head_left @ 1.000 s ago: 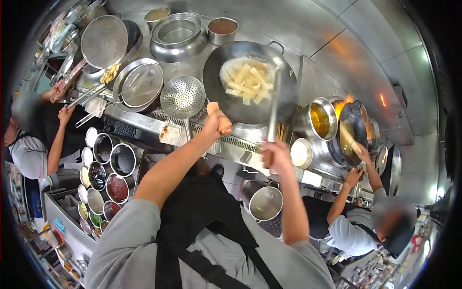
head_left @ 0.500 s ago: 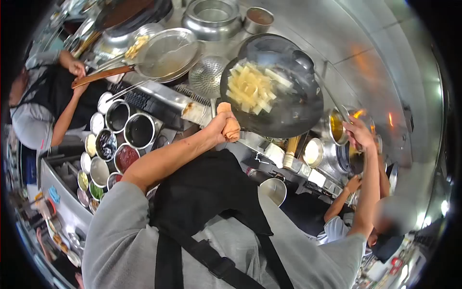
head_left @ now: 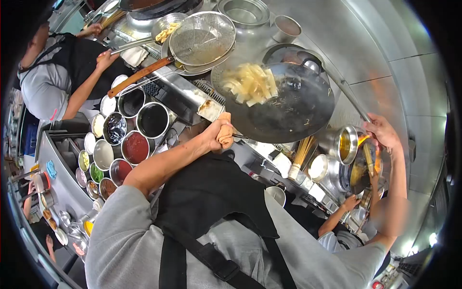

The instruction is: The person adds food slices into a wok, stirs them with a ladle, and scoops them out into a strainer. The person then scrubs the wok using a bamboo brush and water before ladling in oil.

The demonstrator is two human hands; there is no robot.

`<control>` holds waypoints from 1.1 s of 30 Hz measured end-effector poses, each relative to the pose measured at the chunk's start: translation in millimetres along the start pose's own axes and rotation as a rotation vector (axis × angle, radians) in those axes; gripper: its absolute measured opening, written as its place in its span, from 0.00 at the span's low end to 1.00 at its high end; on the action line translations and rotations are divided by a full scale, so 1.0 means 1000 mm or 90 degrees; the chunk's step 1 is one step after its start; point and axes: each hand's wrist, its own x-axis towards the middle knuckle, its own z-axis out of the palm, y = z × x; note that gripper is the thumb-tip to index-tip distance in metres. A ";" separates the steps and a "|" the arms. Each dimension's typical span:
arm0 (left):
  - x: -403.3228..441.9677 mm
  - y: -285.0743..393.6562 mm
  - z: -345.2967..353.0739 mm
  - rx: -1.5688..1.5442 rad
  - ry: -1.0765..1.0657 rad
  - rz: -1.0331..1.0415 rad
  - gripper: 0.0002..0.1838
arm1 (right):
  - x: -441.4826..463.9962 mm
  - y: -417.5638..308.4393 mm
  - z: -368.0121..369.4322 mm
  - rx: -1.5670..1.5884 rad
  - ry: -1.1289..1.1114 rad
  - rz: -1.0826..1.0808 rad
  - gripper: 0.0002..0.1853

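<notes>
My left hand [head_left: 217,135] is closed round an orange-brown cloth [head_left: 225,136] at the near left edge of the black wok [head_left: 293,115]. The wok is tilted toward its left side. Pale yellow strips of food [head_left: 252,84] lie at that side, over the perforated skimmer [head_left: 218,77], whose bowl is mostly hidden. My right hand [head_left: 382,131] grips the end of a long metal ladle [head_left: 347,91]. The ladle's bowl rests at the far side of the wok, away from the strips. Little liquid shows in the wok, and some steam hangs over it.
A wire strainer [head_left: 202,38] with a wooden handle lies at the upper left. Sauce containers [head_left: 135,147] stand at the left. A bamboo brush [head_left: 301,154] and a pot of yellow oil [head_left: 345,144] are at the right, near flames. Co-workers stand on both sides.
The wok has gone from level to tilted, and the strips have shifted to its left edge over the skimmer. My right hand has moved right with the ladle. The view has turned.
</notes>
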 end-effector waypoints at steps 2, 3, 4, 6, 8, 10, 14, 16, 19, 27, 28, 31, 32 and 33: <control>0.005 0.001 -0.010 0.004 -0.026 0.011 0.15 | -0.001 -0.011 -0.004 -0.007 0.028 0.009 0.30; 0.006 0.002 -0.011 0.009 -0.046 0.005 0.13 | -0.001 -0.019 -0.006 -0.017 0.032 0.032 0.41; 0.006 0.003 -0.013 0.013 -0.066 -0.001 0.11 | -0.002 -0.028 -0.007 -0.020 0.033 0.032 0.41; 0.008 0.012 -0.016 0.023 -0.105 -0.016 0.10 | -0.001 -0.045 -0.009 -0.076 0.088 0.009 0.36; 0.010 0.018 -0.016 0.034 -0.141 -0.031 0.14 | 0.012 -0.060 -0.023 -0.078 0.049 0.015 0.30; 0.011 0.019 -0.011 -0.085 -0.161 -0.152 0.17 | 0.013 -0.082 -0.027 -0.175 0.025 -0.012 0.23; 0.018 -0.004 -0.006 -0.095 -0.331 -0.158 0.19 | -0.011 -0.115 -0.017 -0.285 0.109 -0.090 0.23; 0.034 -0.010 -0.010 -0.101 -0.387 -0.197 0.18 | -0.014 -0.120 -0.024 -0.334 0.101 -0.076 0.25; 0.049 -0.017 0.002 -0.081 -0.397 -0.284 0.16 | -0.030 -0.120 -0.030 -0.426 0.167 -0.058 0.25; 0.121 0.001 0.053 0.113 -0.328 -0.141 0.12 | -0.014 0.056 -0.026 -0.211 0.399 -0.073 0.19; 0.122 0.004 0.070 0.137 -0.282 -0.107 0.11 | -0.012 0.081 -0.007 -0.136 0.438 -0.082 0.18; 0.151 0.007 0.099 0.234 -0.147 -0.008 0.07 | -0.008 0.130 0.085 0.204 0.443 -0.116 0.11; 0.161 0.003 0.107 0.249 -0.153 -0.011 0.07 | -0.003 0.139 0.123 0.225 0.492 -0.092 0.11; 0.171 -0.003 0.110 0.263 -0.136 0.057 0.07 | -0.003 0.133 0.161 0.255 0.502 -0.139 0.10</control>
